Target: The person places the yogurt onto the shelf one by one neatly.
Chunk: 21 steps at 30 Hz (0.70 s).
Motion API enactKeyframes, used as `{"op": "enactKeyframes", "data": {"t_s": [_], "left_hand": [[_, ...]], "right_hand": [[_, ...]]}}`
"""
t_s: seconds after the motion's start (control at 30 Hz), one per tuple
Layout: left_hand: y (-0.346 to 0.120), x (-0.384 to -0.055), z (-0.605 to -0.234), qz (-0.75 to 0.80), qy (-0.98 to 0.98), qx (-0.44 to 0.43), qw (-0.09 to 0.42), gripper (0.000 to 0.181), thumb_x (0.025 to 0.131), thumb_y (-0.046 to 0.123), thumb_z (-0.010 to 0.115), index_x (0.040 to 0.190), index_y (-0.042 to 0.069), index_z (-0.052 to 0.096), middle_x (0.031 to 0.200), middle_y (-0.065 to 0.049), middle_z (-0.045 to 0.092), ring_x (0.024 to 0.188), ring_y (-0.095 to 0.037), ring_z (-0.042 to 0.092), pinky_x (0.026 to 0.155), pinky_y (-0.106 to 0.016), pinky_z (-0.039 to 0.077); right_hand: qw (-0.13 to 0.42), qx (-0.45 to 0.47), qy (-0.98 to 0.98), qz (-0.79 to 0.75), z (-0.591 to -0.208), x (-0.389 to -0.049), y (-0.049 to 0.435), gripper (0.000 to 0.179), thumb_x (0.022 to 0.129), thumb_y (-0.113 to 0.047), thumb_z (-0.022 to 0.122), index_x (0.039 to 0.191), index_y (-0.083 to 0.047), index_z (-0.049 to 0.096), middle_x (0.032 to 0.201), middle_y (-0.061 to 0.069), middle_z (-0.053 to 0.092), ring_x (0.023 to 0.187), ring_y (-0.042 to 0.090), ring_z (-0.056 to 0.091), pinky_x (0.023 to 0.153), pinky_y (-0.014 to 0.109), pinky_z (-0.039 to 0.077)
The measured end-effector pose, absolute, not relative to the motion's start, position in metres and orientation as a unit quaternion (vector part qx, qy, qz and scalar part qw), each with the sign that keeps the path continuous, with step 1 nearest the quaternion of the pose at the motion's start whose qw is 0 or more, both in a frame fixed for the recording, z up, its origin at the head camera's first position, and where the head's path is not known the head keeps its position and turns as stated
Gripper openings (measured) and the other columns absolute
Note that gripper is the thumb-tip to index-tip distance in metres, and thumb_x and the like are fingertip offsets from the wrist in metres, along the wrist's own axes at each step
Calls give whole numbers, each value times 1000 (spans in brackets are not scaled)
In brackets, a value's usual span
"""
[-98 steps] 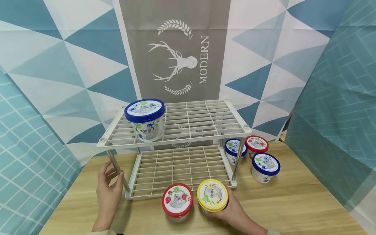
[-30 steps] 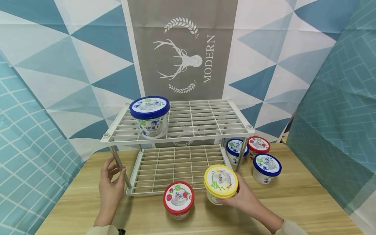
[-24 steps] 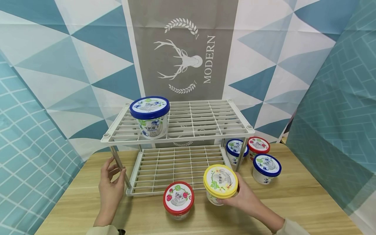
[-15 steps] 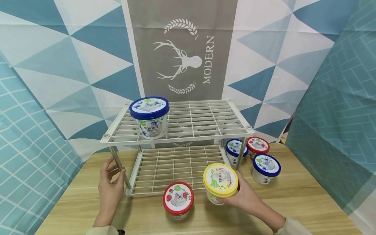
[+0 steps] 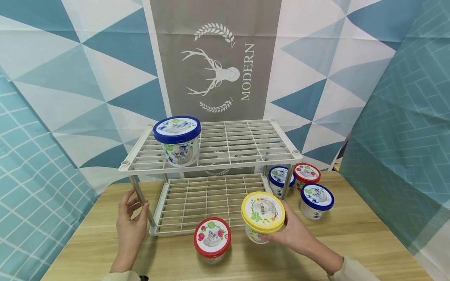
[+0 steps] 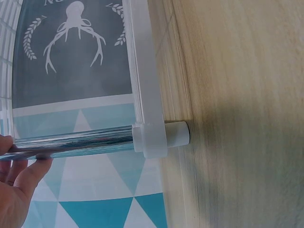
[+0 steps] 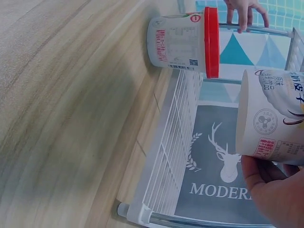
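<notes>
At lower right of centre, your right hand grips a round white tub with a yellow lid, fingers curled round its side, raised off the wooden table. At lower left, your left hand pinches a slim silver metal post, its far fingers partly hidden. This looks like mid-carry; the next move calls for keeping clear of the white grid-shelved rack at centre.

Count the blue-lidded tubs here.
3: one blue-lidded tub on top of the rack; right of it, a nearer tub and a farther tub partly behind a post.
</notes>
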<state>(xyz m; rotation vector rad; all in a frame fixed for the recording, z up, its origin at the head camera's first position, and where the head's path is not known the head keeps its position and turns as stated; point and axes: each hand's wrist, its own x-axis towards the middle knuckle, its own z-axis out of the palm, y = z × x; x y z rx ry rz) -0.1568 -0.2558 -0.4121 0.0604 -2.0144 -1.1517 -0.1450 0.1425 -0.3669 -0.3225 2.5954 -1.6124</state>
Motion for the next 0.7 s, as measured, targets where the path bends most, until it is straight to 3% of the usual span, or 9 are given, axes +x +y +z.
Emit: {"op": "enactKeyframes", "data": {"t_s": [0.2, 0.47, 0.7], "left_hand": [[-257, -158, -413, -451, -797, 23, 401, 66, 84, -8, 63, 141, 10, 35, 102, 17, 47, 91, 17, 48, 73, 5, 42], [-255, -156, -410, -453, -799, 33, 393, 64, 85, -7, 61, 141, 12, 35, 104, 3, 52, 91, 17, 48, 73, 5, 41], [-255, -156, -410, -454, -801, 34, 389, 64, 86, -7, 61, 141, 13, 35, 106, -3, 54, 92, 17, 47, 73, 5, 41]], "right_hand": [[42, -111, 842, -527, -364, -144, 144, 90, 62, -22, 87, 135, -10, 37, 125, 11, 54, 119, 30, 52, 102, 44, 44], [49, -126, 834, -534, -361, -145, 145, 89, 64, -22, 85, 136, -10, 35, 127, 13, 53, 120, 32, 51, 103, 47, 44], [50, -136, 830, -538, -362, -144, 146, 88, 65, -21, 85, 136, -9, 35, 127, 13, 52, 120, 32, 50, 102, 48, 44]]}}
